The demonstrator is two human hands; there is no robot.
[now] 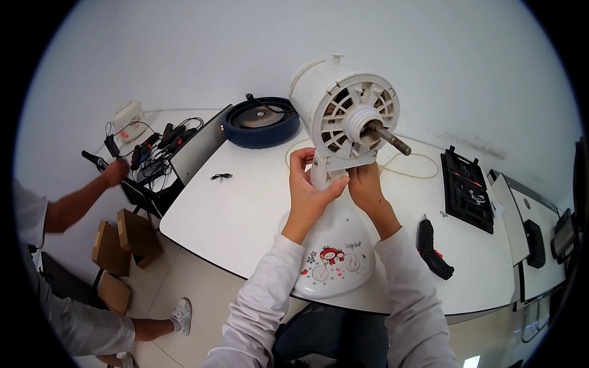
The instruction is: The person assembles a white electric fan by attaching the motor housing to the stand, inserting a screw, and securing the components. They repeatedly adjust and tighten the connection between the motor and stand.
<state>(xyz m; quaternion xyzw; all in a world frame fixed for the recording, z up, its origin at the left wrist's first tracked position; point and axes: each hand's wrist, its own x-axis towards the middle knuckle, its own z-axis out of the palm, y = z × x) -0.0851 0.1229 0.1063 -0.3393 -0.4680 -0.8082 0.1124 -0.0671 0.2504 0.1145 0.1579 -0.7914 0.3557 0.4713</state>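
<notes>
In front of me a white electric fan (316, 101) stands on the table without blades or a grille. Its slotted motor housing is tilted, and a bare, rust-stained metal shaft sticks out to the right. My left hand (308, 193) is closed around the neck just below the housing, thumb across the front. Close beside it, my right hand (366, 187) reaches up under the housing; its fingers are curled and mostly hidden, so what they grip cannot be made out. Below both hands sits the fan's rounded white base (340, 279), with red cartoon figures and two dials.
A black-and-red power screwdriver (431, 248) lies to the right, near an open black tool case (466, 190). A round dark-blue weighted base (261, 122) stands at back left; a short black cable (221, 176) lies nearer. Further left, another person's hand (115, 173) is beside tangled corded tools.
</notes>
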